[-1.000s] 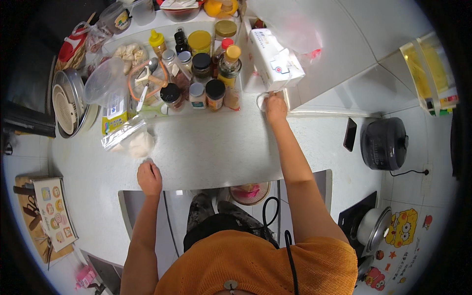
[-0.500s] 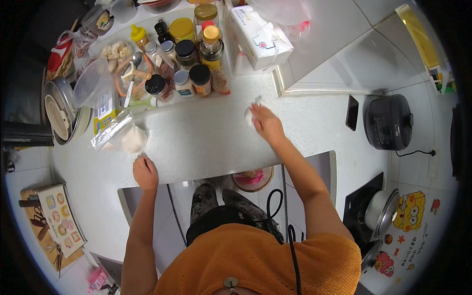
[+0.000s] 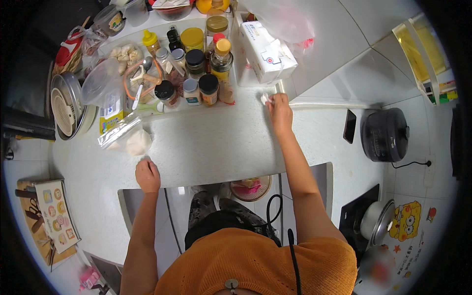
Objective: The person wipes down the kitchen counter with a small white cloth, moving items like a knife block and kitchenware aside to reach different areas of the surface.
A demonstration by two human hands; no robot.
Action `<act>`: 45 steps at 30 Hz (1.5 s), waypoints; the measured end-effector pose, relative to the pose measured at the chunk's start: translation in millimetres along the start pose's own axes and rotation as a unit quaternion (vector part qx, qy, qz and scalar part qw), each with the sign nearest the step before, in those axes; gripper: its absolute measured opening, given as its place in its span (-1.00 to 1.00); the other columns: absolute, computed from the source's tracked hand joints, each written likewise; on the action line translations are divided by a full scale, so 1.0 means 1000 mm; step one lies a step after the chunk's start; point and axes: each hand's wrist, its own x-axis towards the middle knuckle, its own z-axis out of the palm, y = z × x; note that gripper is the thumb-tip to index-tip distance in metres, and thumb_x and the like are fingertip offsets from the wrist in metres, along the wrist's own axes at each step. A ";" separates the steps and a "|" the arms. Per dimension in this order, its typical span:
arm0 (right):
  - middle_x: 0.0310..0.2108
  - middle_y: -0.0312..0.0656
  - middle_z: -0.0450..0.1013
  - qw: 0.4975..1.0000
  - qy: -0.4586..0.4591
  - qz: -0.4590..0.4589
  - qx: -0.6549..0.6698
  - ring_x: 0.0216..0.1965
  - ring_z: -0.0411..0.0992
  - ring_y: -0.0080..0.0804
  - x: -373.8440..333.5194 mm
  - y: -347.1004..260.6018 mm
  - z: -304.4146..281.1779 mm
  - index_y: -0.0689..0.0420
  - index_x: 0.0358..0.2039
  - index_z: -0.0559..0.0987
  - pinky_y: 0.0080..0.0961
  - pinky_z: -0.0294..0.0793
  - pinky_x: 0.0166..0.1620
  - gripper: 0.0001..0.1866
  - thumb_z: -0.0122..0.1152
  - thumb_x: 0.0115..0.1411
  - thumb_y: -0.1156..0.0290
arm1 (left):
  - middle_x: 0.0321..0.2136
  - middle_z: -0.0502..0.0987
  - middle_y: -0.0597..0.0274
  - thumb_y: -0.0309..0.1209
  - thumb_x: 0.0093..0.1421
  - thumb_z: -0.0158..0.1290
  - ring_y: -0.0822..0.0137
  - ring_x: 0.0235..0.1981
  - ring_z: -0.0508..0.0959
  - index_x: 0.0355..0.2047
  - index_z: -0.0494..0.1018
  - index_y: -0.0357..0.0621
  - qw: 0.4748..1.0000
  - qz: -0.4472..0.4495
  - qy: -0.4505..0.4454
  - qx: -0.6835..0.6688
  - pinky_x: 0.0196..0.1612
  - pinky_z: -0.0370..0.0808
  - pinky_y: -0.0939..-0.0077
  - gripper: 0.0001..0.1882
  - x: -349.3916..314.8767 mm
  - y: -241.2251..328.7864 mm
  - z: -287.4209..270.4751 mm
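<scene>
My right hand [image 3: 281, 114] is closed on a crumpled white tissue [image 3: 265, 99], low over the back of the pale counter [image 3: 216, 142], near the white tissue box [image 3: 268, 51]. By the counter's front edge on the left, my left hand [image 3: 147, 175] rests with its fingers curled in, and nothing shows in it. Just beyond that hand lies a clear zip bag [image 3: 122, 132] with a round whitish lump [image 3: 138, 142] at its right end; whether the lump is inside the bag is hard to make out.
Jars and bottles [image 3: 195, 64] crowd a tray at the back left. Stacked bowls and a strainer [image 3: 69, 105] stand at the far left. To the right are a phone [image 3: 349, 126], a black electric cooker [image 3: 387, 133] and a lidded pot [image 3: 376, 221] on the stove.
My right hand has moved right and slightly away from me with the tissue, closer to the tissue box. My left hand stays by the bag. The view has shifted a little.
</scene>
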 end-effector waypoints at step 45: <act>-0.27 -0.08 0.33 0.948 -0.086 -0.106 -0.287 -0.22 0.41 -0.23 0.038 0.040 0.028 0.26 -0.44 0.49 -0.38 0.51 -0.21 -0.88 0.02 0.06 0.49 | -0.50 0.37 0.03 -0.47 0.13 -0.10 0.01 -0.41 0.38 -0.42 0.32 -0.22 1.000 -0.006 -0.004 0.016 -0.33 0.31 0.21 -0.93 -0.003 0.001 0.000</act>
